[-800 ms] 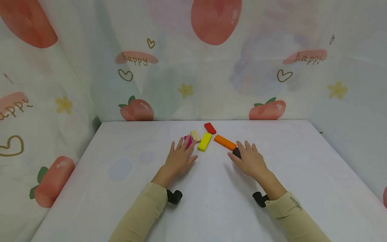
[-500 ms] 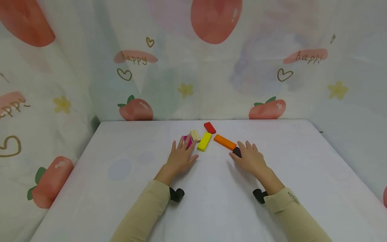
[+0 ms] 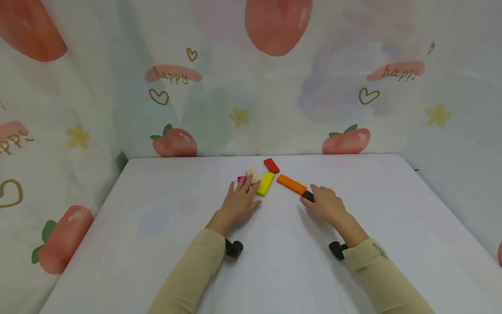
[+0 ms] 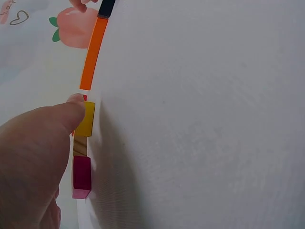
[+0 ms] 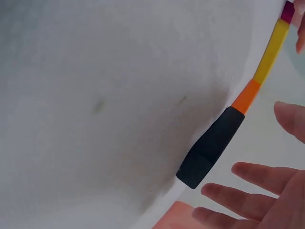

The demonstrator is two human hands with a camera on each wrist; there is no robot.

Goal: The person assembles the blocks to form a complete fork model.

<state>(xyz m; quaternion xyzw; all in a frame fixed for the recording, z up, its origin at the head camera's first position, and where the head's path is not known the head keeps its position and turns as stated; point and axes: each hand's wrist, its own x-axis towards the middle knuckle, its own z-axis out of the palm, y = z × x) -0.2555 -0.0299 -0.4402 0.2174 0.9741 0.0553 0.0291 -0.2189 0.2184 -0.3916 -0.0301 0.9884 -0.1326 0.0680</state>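
Over the magenta block [image 3: 242, 179] and the pale wooden block [image 3: 252, 175] my left hand [image 3: 239, 204] reaches with spread fingers, hiding part of both. Its thumb appears in front of the yellow block [image 4: 86, 121] in the left wrist view; whether it touches is unclear. To the right lies an orange block [image 3: 291, 185], its near end meeting a black block [image 3: 308, 196]. My right hand [image 3: 326, 205] is beside that black block. In the right wrist view its fingers stand apart from the black block [image 5: 212, 145], holding nothing. A red block [image 3: 271, 165] lies farthest back.
All the blocks lie on a white tabletop [image 3: 274, 270], near its back edge. A printed fabric backdrop [image 3: 274, 100] rises behind it and along the left side. Each wrist carries a small black camera mount [image 3: 234, 249].
My left hand has shifted right and covers more of the magenta and pale wooden blocks. My right hand has moved slightly right, baring more of the black block. The blocks look nearly unmoved.
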